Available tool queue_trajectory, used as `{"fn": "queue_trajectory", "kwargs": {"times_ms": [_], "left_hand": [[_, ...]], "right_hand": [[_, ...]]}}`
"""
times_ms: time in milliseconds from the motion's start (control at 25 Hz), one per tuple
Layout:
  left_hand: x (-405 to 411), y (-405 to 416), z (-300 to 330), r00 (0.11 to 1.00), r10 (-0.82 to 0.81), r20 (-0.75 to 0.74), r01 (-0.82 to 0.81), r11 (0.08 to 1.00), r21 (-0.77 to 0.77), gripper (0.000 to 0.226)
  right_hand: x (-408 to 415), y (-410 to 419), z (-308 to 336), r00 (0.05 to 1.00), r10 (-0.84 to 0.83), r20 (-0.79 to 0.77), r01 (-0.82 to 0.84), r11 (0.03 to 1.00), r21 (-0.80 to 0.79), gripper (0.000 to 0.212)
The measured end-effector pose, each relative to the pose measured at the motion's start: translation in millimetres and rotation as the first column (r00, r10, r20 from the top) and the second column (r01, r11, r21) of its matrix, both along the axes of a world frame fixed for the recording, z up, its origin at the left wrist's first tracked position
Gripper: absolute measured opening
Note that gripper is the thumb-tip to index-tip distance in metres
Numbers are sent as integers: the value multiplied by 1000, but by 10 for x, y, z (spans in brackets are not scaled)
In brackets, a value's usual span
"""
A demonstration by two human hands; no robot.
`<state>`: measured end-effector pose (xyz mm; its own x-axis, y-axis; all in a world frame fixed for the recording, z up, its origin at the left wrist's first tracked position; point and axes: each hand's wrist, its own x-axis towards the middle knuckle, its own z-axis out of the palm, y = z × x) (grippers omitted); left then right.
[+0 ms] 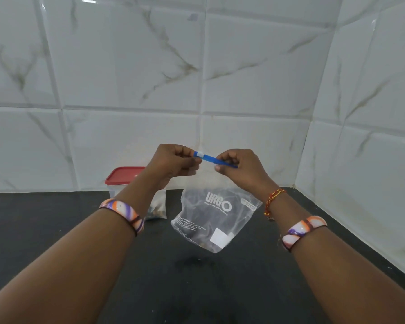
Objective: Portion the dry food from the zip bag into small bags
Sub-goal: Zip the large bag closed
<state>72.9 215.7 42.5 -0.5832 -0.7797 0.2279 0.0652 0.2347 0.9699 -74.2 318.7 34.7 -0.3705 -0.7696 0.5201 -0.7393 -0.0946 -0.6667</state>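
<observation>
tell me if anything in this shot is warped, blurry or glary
Head view: wide-angle lens bows the wall tile grout lines; the zip bag small print is too soft to read; a faint glare streak on an upper-left tile; light is even and soft.

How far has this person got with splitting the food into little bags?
One small bag with some dry food in it already stands on the counter beside the red-lidded container. Right now both the left hand and right hand pinch the blue zip strip of the big zip bag, held above the counter. It looks nearly empty, so little seems left.
</observation>
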Motion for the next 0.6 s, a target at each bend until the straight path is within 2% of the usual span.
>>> {"fn": "queue_trajectory", "kwargs": {"times_ms": [120,240,400,520,600], "left_hand": [[-34,43,-4,998,-57,-34,56,998,-39,5],[-106,105,10,998,23,-58,-28,996,-85,9],[14,-18,42,942,240,-235,-217,969,118,20],[76,-106,9,931,251,-265,-209,962,177,18],[21,-115,10,918,248,-309,-178,955,237,19]], "right_hand": [[112,-95,87,998,6,-66,-10,998,-57,16],[127,-137,147,995,-68,-78,59,992,-115,11],[-258,35,54,982,-182,-42,179,982,-62,13],[-429,78,-63,966,-244,84,249,967,-54,13],[-385,32,-128,934,-174,312,214,972,-100,17]]}}
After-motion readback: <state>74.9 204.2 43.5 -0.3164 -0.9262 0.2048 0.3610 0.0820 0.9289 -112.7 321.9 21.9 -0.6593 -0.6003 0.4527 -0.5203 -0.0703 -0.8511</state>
